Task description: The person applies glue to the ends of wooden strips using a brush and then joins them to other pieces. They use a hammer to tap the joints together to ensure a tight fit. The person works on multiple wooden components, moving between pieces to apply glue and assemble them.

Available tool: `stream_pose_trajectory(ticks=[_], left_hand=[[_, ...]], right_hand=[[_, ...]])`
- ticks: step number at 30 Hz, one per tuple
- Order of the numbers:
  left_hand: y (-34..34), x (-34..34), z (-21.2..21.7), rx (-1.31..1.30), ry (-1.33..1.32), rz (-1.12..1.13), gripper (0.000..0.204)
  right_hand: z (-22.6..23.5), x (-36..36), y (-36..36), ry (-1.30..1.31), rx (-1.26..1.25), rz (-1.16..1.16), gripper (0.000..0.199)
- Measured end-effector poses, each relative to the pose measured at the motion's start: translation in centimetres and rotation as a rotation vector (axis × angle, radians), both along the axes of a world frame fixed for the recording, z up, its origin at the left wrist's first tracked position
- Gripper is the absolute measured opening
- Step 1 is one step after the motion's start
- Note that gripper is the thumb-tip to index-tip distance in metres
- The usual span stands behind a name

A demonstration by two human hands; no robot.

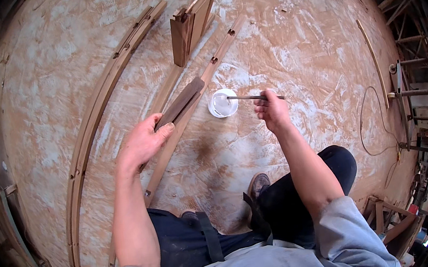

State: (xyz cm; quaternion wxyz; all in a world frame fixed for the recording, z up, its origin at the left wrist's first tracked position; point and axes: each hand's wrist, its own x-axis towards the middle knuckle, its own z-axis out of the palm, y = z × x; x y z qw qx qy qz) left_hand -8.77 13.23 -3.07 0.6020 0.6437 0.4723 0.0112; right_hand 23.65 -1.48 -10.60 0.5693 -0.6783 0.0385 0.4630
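My left hand (140,144) is closed around the near end of a short dark brown wooden piece (182,101), which has a dark lengthwise groove or shadow line. That piece lies over or just above a long wooden rail (176,138) with mortises cut in it; contact is hard to tell. In my right hand (273,110) is a thin dark stick (247,97), pinched near its outer end. Its far tip reaches into a small white tub (226,113) with whitish contents. The tub stands on the floor between my hands, just right of the rail.
Two long mortised rails (94,105) lie side by side at the left. A framed wooden panel (199,20) stands upright at the far middle. The floor (288,44) is smeared white. At the right are a thin strip (372,60), a cord (361,126) and wooden racks (412,61).
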Motion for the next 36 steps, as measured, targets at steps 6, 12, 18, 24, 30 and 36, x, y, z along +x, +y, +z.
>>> stream_pose_trajectory(ticks=[6, 12, 18, 24, 30, 36], left_hand=[[-0.5, 1.0, 0.9, -0.105, 0.017, -0.025, 0.04], [-1.4, 2.2, 1.6, -0.115, -0.018, -0.077, 0.032], [-2.1, 2.3, 2.3, -0.116, -0.011, -0.098, 0.03], [-2.7, 1.6, 2.2, -0.113, -0.077, -0.045, 0.036], [-2.8, 1.6, 2.7, -0.133, -0.069, -0.043, 0.038], [-2.5, 1.3, 2.5, -0.15, -0.089, -0.055, 0.043]], right_hand=[[9.2, -2.0, -2.6, 0.168, 0.416, -0.176, 0.022], [12.1, -4.1, -3.3, 0.05, 0.536, -0.049, 0.023], [11.2, -4.3, -3.7, 0.016, 0.488, 0.014, 0.023], [12.4, -4.8, -3.5, -0.039, 0.497, -0.001, 0.022], [12.1, -5.2, -3.8, -0.037, 0.465, 0.02, 0.021], [13.2, -5.6, -3.2, -0.072, 0.502, 0.038, 0.022]])
